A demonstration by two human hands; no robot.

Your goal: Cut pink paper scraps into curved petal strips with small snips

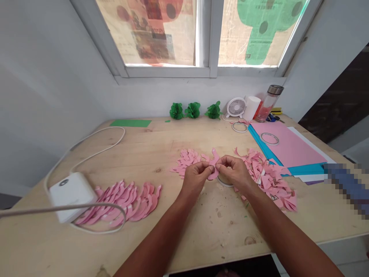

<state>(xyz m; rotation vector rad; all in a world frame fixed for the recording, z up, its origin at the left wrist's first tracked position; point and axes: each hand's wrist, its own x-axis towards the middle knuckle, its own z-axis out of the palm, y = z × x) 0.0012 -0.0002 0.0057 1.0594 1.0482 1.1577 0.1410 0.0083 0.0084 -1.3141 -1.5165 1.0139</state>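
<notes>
Between my two hands is a curved pink paper piece [213, 175], held above the middle of the table. My left hand [196, 175] pinches its left side between thumb and forefinger. From the other side, the closed fingertips of my right hand [234, 168] grip the same piece. Just behind my left hand lies a heap of small pink paper cutouts [184, 159]. Under my right hand a roll of tape [225, 182] is partly hidden. Right of that hand spreads a pile of pink paper scraps [269, 181].
Curved pink strips [135, 202] lie in rows at left beside a white power bank [72, 196] with a looping cable [98, 207]. Green paper balls [193, 110], a small fan [236, 107] and a glass bottle [268, 104] line the back. Pink sheets [294, 148] lie at right.
</notes>
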